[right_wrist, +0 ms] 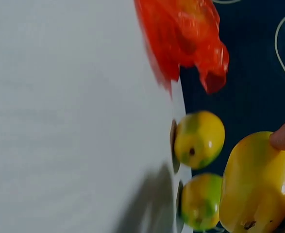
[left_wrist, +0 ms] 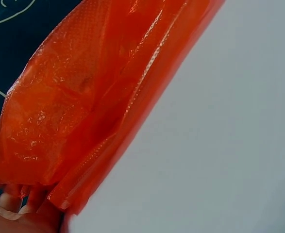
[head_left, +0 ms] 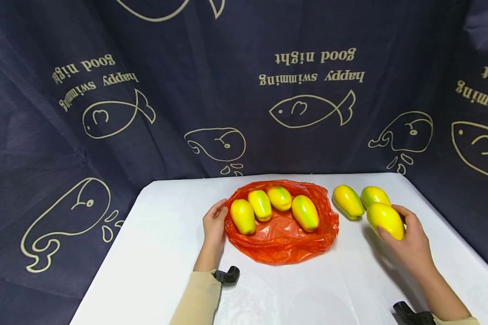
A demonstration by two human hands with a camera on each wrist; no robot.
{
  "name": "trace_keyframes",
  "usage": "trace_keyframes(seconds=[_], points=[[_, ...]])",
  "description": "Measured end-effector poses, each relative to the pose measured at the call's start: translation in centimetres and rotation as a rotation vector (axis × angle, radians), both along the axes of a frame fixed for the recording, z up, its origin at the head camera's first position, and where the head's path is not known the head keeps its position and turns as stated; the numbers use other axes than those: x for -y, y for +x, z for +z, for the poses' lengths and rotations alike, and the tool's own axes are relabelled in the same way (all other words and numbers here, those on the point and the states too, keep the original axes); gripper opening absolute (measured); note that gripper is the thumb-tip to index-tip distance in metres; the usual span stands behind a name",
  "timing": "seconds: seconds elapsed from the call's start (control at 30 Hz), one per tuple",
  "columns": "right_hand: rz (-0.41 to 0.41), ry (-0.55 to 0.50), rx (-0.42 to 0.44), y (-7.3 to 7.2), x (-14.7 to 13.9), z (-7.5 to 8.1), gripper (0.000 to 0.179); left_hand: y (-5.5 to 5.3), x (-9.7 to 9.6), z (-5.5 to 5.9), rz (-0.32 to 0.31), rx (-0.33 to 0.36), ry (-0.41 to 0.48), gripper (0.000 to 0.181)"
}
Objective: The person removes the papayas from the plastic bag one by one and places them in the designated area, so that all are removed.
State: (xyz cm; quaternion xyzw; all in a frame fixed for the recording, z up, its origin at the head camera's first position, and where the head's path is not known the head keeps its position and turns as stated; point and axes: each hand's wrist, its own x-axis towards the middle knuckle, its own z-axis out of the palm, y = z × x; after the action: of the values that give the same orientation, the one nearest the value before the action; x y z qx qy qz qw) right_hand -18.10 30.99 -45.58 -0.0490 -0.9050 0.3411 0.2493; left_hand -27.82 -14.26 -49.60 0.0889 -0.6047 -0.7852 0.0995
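White table point(head_left: 154, 257), navy fish-print curtain point(head_left: 211, 90) behind — left hand point(head_left: 214, 225) pinching a red bag point(head_left: 278, 250) rim, right hand point(head_left: 416, 241) gripping a yellow fruit point(head_left: 384, 220).

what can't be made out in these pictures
Head view: the held fruit partly covers the fruit behind it.
Head view: the bottom edge cuts off the right sleeve.
Left wrist view: the red bag hides the fruits inside; the picture's edges crop the left hand.
Right wrist view: the right edge cuts off most of the right hand.
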Motion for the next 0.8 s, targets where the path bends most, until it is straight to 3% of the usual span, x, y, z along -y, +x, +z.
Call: trace_keyframes(seconds=[0.17, 0.47, 0.8], points=[[-0.03, 0.005, 0.07, 0.3, -1.6, -0.6, 0.069, -0.1, 0.1, 0.2, 0.0, -0.017, -0.006, 0.032], [-0.078, -0.011, 0.135, 0.1, -3.7, -1.9, 0.069, -0.2, 0.5, 0.0, -0.017, 0.021, 0.002, 0.035], [-0.105, 0.0, 0.191, -0.1, -5.2, -2.6, 0.071, 0.3, 0.1, 0.5, -0.011, -0.004, 0.018, 0.034]])
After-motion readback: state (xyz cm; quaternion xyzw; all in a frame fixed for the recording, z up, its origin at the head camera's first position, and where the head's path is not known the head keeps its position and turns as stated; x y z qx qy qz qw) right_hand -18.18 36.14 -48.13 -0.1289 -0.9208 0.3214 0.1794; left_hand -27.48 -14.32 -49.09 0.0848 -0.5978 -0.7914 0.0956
